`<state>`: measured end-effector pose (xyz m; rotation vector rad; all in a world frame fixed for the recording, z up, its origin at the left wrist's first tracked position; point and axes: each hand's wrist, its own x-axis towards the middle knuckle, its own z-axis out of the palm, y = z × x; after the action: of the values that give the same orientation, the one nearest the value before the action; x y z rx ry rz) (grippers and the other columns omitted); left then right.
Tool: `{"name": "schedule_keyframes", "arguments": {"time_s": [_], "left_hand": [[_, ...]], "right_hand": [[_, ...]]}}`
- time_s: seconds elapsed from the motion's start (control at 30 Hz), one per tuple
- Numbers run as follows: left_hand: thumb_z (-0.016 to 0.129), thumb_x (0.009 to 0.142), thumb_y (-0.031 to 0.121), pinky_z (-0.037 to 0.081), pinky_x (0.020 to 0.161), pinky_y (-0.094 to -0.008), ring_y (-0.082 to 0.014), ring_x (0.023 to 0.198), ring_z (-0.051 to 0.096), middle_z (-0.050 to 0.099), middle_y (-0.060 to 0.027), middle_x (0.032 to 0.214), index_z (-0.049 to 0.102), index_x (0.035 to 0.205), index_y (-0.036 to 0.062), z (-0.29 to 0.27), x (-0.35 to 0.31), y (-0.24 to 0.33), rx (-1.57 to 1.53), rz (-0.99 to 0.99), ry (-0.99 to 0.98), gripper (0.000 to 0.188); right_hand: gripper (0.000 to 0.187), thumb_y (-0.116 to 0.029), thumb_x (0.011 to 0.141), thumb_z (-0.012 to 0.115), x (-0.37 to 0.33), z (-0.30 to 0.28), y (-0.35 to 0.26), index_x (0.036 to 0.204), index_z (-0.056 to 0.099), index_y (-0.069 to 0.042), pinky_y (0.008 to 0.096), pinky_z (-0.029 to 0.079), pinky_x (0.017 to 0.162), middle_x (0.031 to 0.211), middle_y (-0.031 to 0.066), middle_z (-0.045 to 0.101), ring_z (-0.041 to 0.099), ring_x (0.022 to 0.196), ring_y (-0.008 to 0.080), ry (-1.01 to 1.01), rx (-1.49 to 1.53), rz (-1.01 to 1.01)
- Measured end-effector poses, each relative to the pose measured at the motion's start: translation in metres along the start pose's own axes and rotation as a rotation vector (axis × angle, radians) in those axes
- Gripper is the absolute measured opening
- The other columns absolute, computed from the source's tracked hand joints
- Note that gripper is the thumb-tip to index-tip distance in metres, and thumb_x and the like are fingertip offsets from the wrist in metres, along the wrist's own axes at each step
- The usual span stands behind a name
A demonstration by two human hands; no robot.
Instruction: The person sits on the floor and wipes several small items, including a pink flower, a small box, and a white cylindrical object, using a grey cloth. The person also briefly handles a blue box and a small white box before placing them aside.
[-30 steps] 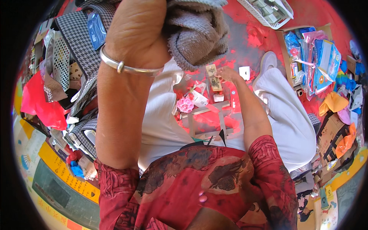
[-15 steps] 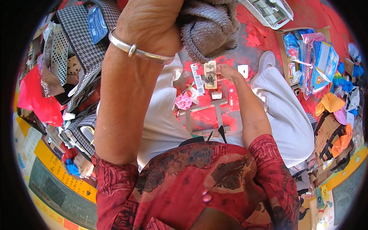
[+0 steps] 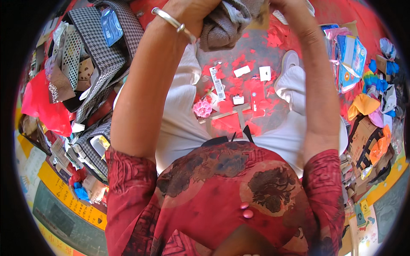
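Observation:
At the top edge, my left hand [image 3: 190, 13], wearing a silver bangle, is closed on a bunched grey-brown cloth [image 3: 222, 30]. My right hand [image 3: 288, 5] is raised beside it, partly cut off by the picture's edge. A narrow tan thing [image 3: 262, 18] shows between the cloth and my right fingers; it appears to be the small picture card, mostly hidden. Below lie a white slip [image 3: 242, 71], a white card [image 3: 265, 73], a long barcode strip [image 3: 218, 83], a small white box [image 3: 238, 100], a red strip [image 3: 258, 100] and a pink flower [image 3: 202, 109].
Houndstooth storage boxes [image 3: 92, 38] and a red plastic bag [image 3: 47, 104] crowd the left. At right stand a carton of blue packages [image 3: 351, 59] and heaped coloured bags [image 3: 363, 106]. My outstretched legs [image 3: 177, 115] frame the worn red floor [image 3: 256, 49].
My right hand has lifted the small picture card off the floor and moved up beside the cloth, uncovering a white slip. My left hand still holds the cloth and has shifted slightly upward.

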<state>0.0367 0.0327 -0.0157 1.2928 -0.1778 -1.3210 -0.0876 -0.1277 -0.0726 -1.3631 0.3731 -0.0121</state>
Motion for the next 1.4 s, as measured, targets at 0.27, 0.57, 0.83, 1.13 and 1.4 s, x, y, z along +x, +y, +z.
{"name": "schedule_keyframes", "arguments": {"time_s": [0.27,0.57,0.83,1.13,1.4], "left_hand": [[0.048,0.087,0.027,0.052,0.062,-0.0299,-0.0148,0.069,0.062,0.062,-0.0054,0.083,0.054,0.097,0.0078,0.033,-0.004,-0.011,-0.343,-0.128,-0.342,0.023],[0.043,0.087,0.041,0.046,0.082,-0.0457,-0.0275,0.093,0.056,0.057,-0.0114,0.101,0.052,0.104,0.0079,0.028,0.006,-0.015,-0.548,-0.112,-0.245,0.038],[0.03,0.09,0.046,0.044,0.084,-0.0412,-0.0252,0.097,0.055,0.056,-0.0112,0.108,0.049,0.11,0.0055,0.038,0.006,-0.008,-0.614,-0.074,-0.545,0.049],[0.029,0.086,0.057,0.044,0.079,-0.0377,-0.0199,0.09,0.056,0.053,-0.0063,0.112,0.042,0.119,0.0165,0.046,-0.004,0.003,-0.027,-0.16,-0.141,0.054],[0.029,0.09,0.048,0.042,0.085,-0.0392,-0.0187,0.102,0.051,0.053,-0.005,0.114,0.045,0.118,0.0156,0.063,-0.002,-0.016,-0.169,-0.129,-0.202,0.045]], "right_hand": [[0.033,-0.024,0.084,0.053,-0.051,0.051,-0.091,0.101,0.055,0.004,0.0208,0.042,0.07,0.088,0.0031,0.058,0.053,0.081,0.0092,0.32,-0.488,-0.127],[0.043,-0.019,0.073,0.062,-0.074,0.071,-0.068,0.11,0.049,0.0,0.0381,0.037,0.09,0.11,0.019,0.047,0.046,0.104,0.0346,0.228,-1.152,-0.807],[0.023,-0.004,0.068,0.057,-0.075,0.06,-0.072,0.091,0.055,-0.003,0.0393,0.039,0.087,0.099,0.0173,0.05,0.049,0.097,0.0341,0.226,-1.135,-0.835],[0.019,-0.002,0.074,0.06,-0.098,0.004,-0.098,0.093,0.055,-0.002,0.0248,0.045,0.07,0.084,0.0049,0.058,0.056,0.076,0.0122,0.696,0.121,-0.418],[0.03,-0.001,0.069,0.059,-0.074,0.045,-0.08,0.098,0.055,-0.007,0.0336,0.046,0.071,0.087,0.0091,0.055,0.055,0.082,0.0227,0.721,-0.646,-0.653]]}}
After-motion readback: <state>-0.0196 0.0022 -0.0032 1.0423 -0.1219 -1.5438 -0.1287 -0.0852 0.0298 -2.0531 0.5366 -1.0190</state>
